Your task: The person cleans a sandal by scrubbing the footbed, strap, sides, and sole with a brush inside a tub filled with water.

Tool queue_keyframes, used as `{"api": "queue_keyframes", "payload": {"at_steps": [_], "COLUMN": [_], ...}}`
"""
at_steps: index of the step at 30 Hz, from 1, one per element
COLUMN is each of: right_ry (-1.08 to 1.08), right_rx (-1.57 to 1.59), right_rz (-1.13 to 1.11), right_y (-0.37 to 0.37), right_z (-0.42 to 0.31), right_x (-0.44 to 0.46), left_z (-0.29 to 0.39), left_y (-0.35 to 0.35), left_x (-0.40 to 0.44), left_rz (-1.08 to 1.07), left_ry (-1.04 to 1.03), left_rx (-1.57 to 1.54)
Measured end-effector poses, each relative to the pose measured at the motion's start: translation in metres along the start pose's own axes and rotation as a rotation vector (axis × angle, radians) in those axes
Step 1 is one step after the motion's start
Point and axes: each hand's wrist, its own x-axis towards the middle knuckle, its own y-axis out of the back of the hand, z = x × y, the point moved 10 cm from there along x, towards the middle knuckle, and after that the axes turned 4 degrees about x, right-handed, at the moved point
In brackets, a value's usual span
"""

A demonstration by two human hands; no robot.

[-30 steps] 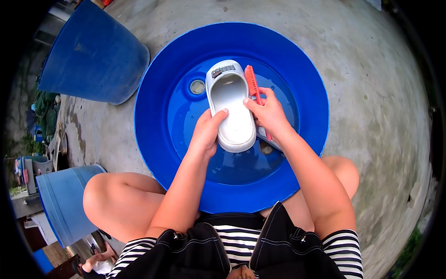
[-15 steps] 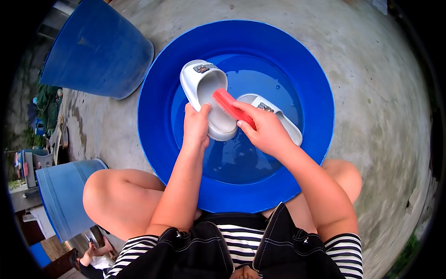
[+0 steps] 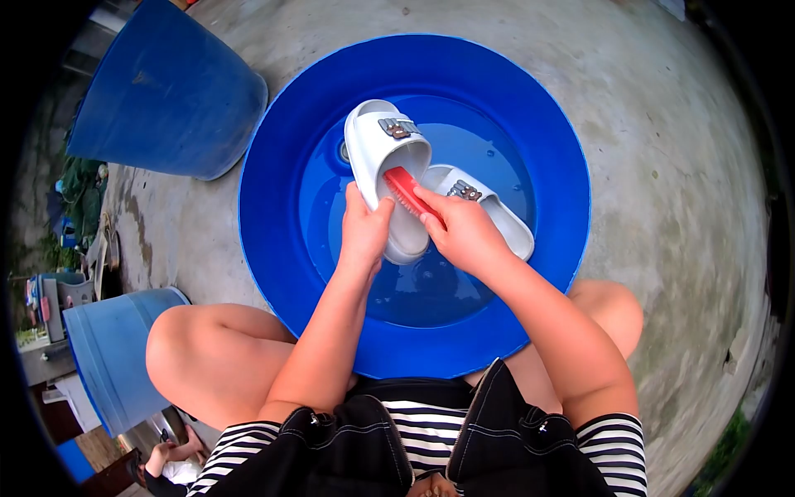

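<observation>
Head view: over a round blue plastic tub, the left hand pinches a white open-toed slipper between its fingers; the right hand clasps a red bristled brush at its insole. A second slipper lies inside.

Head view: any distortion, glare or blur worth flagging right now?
Head view: strong fisheye curvature, black corners, concrete floor smeared toward the right edge; head view: pale reflections on the water in the blue basin; head view: red brush and held white slipper reasonably sharp, light soft.
</observation>
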Motion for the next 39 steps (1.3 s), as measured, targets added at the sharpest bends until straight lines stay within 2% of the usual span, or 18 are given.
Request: {"api": "queue_keyframes", "payload": {"at_steps": [3,5,7,9,10,11,14,15,17,21,23,27,32,35,37,39], "right_ry": [-0.046,-0.064,-0.079,-0.07,-0.135,-0.137,-0.019,-0.023,-0.148,-0.143,0.1,0.092,0.067,-0.079,-0.055,-0.069], "right_rx": [-0.031,-0.005,0.063,0.189,0.214,0.216,0.071,0.072,-0.262,-0.287,-0.207,-0.193,-0.379,-0.327,-0.278,-0.201], "right_rz": [0.066,0.102,0.084,0.003,-0.101,-0.099,-0.205,-0.203,-0.321,-0.272,-0.062,-0.051,0.171,0.126,0.08,-0.04], "right_y": [0.007,0.013,0.009,-0.002,-0.007,-0.005,-0.012,-0.005,0.006,0.012,0.023,0.028,0.031,0.025,0.019,0.01], "right_z": [0.007,0.013,0.011,0.003,0.0,-0.003,-0.012,-0.02,-0.031,-0.025,-0.039,-0.043,-0.023,0.0,-0.016,-0.039], "right_x": [0.005,0.008,0.006,0.002,-0.001,-0.003,-0.009,-0.013,-0.029,-0.04,-0.043,-0.043,-0.005,0.011,0.002,-0.016], "left_z": [-0.003,-0.005,-0.003,-0.002,0.0,0.001,0.004,0.002,0.0,0.006,0.006,0.002,-0.008,-0.014,-0.006,0.01], "left_y": [-0.022,-0.024,-0.018,-0.006,-0.001,0.004,0.014,0.015,0.016,0.02,0.022,0.016,-0.028,-0.035,-0.016,-0.005], "left_x": [-0.014,-0.016,-0.012,-0.003,0.0,0.003,0.008,0.01,0.013,0.016,0.015,0.012,-0.013,-0.019,-0.009,-0.004], "left_rz": [-0.091,-0.091,-0.078,-0.027,-0.021,-0.015,0.022,0.023,0.008,0.017,0.002,-0.02,-0.163,-0.187,-0.11,-0.059], "left_ry": [0.073,0.056,0.076,0.086,0.098,0.11,0.076,0.068,0.076,0.118,0.151,0.185,0.167,0.145,0.093,0.109], "left_rx": [-0.03,0.111,0.031,-0.013,-0.029,-0.046,-0.049,-0.055,-0.063,-0.113,-0.155,-0.192,-0.028,0.029,0.109,0.006]}}
